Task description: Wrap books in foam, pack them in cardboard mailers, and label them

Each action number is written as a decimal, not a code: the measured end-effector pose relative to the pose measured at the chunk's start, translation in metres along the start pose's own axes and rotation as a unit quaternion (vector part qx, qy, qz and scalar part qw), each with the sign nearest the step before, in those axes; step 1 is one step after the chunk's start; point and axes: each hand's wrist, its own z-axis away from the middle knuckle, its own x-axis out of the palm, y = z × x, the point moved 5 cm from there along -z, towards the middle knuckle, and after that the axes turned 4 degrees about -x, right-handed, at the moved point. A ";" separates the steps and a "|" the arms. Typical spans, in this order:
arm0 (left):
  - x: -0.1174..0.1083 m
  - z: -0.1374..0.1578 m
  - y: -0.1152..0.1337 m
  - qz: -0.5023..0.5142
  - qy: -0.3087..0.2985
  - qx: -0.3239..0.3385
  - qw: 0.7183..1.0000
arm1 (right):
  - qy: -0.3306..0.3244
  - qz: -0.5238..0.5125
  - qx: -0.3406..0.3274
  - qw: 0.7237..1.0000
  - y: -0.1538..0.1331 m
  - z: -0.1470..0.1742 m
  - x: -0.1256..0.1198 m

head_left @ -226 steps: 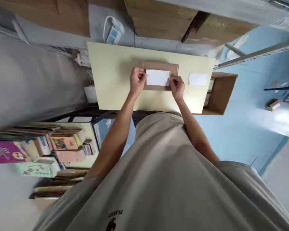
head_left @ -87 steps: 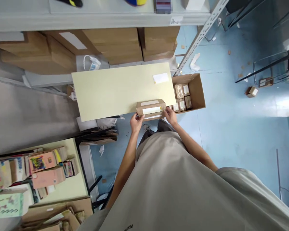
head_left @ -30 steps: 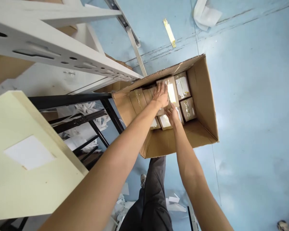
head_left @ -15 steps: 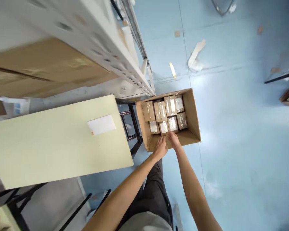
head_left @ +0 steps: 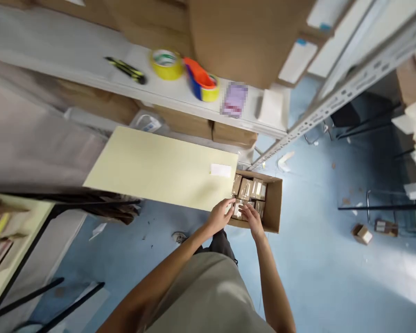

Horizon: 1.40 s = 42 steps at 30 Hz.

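Observation:
My left hand point(head_left: 220, 216) is raised near the front corner of the pale yellow table, thumb and fingers apart, with nothing in it. Beside it, my right hand point(head_left: 253, 221) hovers over the near side of an open cardboard carton point(head_left: 274, 206), its fingers loosely spread and holding nothing. Inside the carton stand several small brown boxes point(head_left: 246, 188), taped with clear tape and some bearing white labels. My hands and the table hide part of them.
The pale yellow table point(head_left: 159, 166) carries a white slip point(head_left: 221, 170). Above it, a metal shelf point(head_left: 208, 108) holds a cutter knife point(head_left: 126, 69), a yellow tape roll point(head_left: 166, 64) and an orange-and-blue tape dispenser point(head_left: 200, 78). Scraps and small boxes point(head_left: 362, 234) lie on the blue floor.
Both hands have come up from the small boxes in the carton, and their fingers have opened. My view has risen and turned left, bringing the shelf with tape and knife into sight.

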 end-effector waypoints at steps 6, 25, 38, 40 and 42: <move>-0.151 0.120 -0.036 0.116 0.178 -0.015 0.977 | -0.166 0.130 -0.113 0.971 -0.054 0.066 0.173; -0.422 0.448 -0.246 0.279 0.641 -0.081 0.711 | -0.533 0.344 -0.128 0.763 0.087 0.253 0.646; -0.546 0.537 -0.367 0.291 0.702 -0.269 0.592 | -0.657 0.433 -0.109 0.608 0.215 0.260 0.876; -0.558 0.537 -0.390 0.294 0.678 -0.339 0.582 | -0.658 0.469 -0.156 0.569 0.238 0.255 0.907; -0.570 0.534 -0.411 0.299 0.650 -0.395 0.576 | -0.654 0.500 -0.193 0.535 0.260 0.249 0.932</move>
